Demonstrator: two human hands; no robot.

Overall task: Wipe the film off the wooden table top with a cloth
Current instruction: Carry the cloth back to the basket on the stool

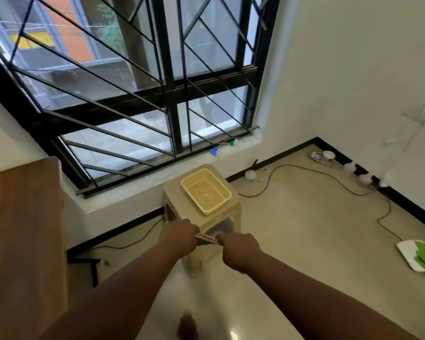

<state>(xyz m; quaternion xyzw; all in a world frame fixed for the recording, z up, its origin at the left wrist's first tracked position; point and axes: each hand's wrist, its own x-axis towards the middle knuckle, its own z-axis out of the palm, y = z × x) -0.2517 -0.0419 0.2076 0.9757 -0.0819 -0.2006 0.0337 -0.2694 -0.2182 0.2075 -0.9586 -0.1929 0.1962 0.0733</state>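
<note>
Both arms reached out over the floor in front of a beige plastic stool (pixel 201 204). The left hand (pixel 178 238) and the right hand (pixel 239 249) were each closed around one end of a cloth (pixel 207 238), which showed only as a thin, dark strip with a reddish pattern stretched between the two fists. The cloth was held in the air just in front of the stool, on the near side of it. A pale yellow tray (pixel 205 191) sat on top of the stool. The wooden table top (pixel 22 229) stood well to the left of the stool, apart from the cloth and both hands. Behind the stool was a window with black bars (pixel 133 94). A black cable (pixel 304 171) ran across the floor to the right of the stool.
</note>
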